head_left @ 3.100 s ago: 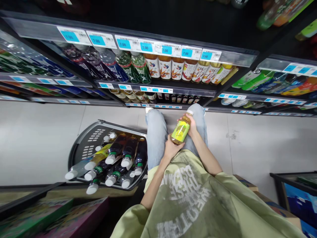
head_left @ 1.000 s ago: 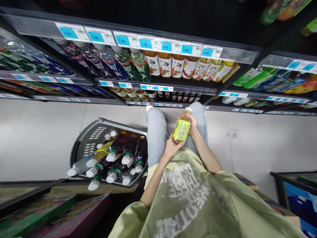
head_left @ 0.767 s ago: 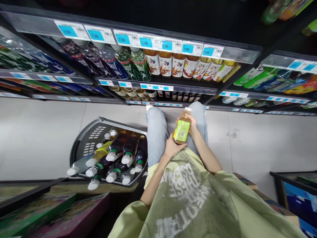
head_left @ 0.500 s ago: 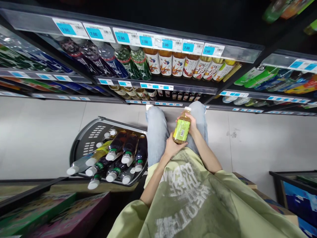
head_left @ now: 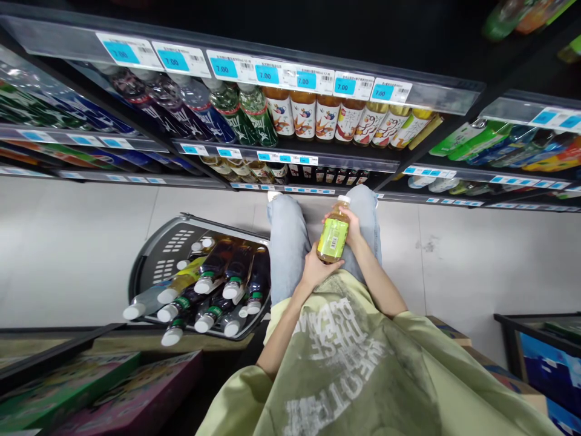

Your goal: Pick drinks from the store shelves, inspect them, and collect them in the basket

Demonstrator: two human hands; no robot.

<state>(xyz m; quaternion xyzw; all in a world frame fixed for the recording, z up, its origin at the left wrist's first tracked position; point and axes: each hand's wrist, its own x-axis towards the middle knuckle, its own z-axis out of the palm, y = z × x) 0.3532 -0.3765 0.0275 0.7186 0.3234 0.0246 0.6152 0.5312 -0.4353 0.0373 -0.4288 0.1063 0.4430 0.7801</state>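
A drink bottle [head_left: 334, 233] with a white cap and a yellow-green label is tilted above my lap, its barcode facing up. My left hand [head_left: 316, 266] is wrapped round its base. Near the cap, my right hand [head_left: 351, 225] grips the upper part from the right side; some fingers are hidden behind the bottle. To my left on the floor stands a grey shopping basket [head_left: 157, 242]. Several bottles with white caps lie in it, among them a dark bottle [head_left: 238, 266] and a yellow one [head_left: 184, 280].
Ahead runs a shelf [head_left: 290, 158] with rows of bottles and price tags. A juice bottle [head_left: 303, 116] stands among others there. Behind the basket is a low display with a pink box [head_left: 149, 393]. Cardboard boxes [head_left: 503, 375] sit at the right behind me.
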